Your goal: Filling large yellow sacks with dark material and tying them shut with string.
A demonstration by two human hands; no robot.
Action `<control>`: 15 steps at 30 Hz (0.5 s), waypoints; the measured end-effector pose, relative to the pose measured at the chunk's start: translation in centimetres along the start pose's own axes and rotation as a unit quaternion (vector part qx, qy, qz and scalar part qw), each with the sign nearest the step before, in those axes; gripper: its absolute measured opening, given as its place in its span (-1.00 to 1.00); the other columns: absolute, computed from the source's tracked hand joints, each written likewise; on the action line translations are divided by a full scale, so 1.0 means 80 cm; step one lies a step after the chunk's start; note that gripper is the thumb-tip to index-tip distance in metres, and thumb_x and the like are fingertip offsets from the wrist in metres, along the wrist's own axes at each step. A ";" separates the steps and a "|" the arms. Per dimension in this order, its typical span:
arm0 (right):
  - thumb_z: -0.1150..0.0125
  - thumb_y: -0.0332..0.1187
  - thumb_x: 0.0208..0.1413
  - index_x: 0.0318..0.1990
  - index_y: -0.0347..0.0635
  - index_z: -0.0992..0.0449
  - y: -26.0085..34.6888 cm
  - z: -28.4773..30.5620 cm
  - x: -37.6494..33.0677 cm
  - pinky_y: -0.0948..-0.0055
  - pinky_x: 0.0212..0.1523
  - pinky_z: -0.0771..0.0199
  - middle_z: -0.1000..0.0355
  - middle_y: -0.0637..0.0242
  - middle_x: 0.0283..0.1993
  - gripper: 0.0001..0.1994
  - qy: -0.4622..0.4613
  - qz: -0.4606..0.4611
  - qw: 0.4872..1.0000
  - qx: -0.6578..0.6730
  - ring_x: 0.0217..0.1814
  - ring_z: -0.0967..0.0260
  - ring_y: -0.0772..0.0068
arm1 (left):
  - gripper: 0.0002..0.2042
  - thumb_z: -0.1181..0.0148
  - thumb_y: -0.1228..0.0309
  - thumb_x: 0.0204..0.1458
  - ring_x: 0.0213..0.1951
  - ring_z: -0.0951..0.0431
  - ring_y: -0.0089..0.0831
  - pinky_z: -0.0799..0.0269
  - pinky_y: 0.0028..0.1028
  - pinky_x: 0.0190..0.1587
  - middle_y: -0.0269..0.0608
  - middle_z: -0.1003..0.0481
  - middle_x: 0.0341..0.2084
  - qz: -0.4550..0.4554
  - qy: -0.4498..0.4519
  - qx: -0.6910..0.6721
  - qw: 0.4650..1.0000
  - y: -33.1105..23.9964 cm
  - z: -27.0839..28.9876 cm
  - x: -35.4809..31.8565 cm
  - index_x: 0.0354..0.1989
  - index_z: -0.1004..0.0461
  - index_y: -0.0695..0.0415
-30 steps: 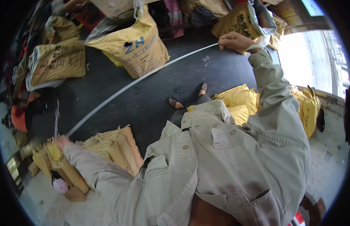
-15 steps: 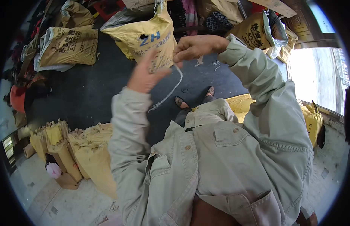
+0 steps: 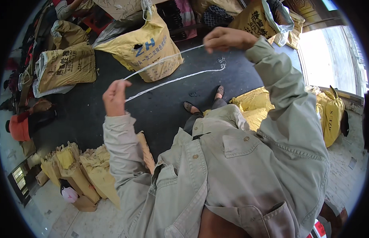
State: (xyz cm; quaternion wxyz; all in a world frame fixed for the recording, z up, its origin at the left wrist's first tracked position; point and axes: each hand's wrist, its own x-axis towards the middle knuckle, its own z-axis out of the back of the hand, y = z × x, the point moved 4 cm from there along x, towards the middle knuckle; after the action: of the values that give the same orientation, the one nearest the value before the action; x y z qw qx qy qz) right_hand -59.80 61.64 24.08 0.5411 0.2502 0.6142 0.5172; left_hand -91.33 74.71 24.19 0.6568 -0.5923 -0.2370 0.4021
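Observation:
A white cord (image 3: 164,59) is stretched between my hands, in front of a yellow sack (image 3: 162,37) with printed lettering. My left hand (image 3: 114,98) is closed on one part of it, over the dark floor. Farther off and to the right, my right hand (image 3: 228,39) pinches the other end with curled fingers. From my left hand a second strand (image 3: 172,81) trails out to the right. It finishes in a frayed, curly tip below my right hand.
More printed sacks stand at the far left (image 3: 65,65) and far right (image 3: 254,20). Bundled yellow-brown sacks (image 3: 98,168) are at the lower left, yellow ones (image 3: 252,101) beyond my legs. A person in a red top (image 3: 20,129) is at the left; another person's sleeve (image 3: 64,10) shows at the top left.
My hands have moved apart, the left one leftward and lower, the right one rightward. The cord, which hung loose below my right hand, is now drawn out between them.

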 end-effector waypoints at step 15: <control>0.03 -0.15 0.08 -0.50 -0.19 -0.37 -0.160 0.069 -0.094 0.72 -0.75 0.03 -0.09 0.57 -0.78 -0.70 -0.252 -0.048 0.943 0.212 -0.78 0.05 0.77 | -0.80 -0.01 0.35 0.01 -0.75 0.01 -0.84 0.16 -0.74 -0.70 -0.60 -0.13 -0.82 0.021 -0.059 -0.014 0.998 -0.008 0.064 -0.020 -0.51 -0.45 0.23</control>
State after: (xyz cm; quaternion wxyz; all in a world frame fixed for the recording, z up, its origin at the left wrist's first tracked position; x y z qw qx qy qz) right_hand -49.30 52.79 16.21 0.6366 0.4518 0.5645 0.2684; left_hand -96.11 76.43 26.01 0.6246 -0.5813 -0.2686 0.4470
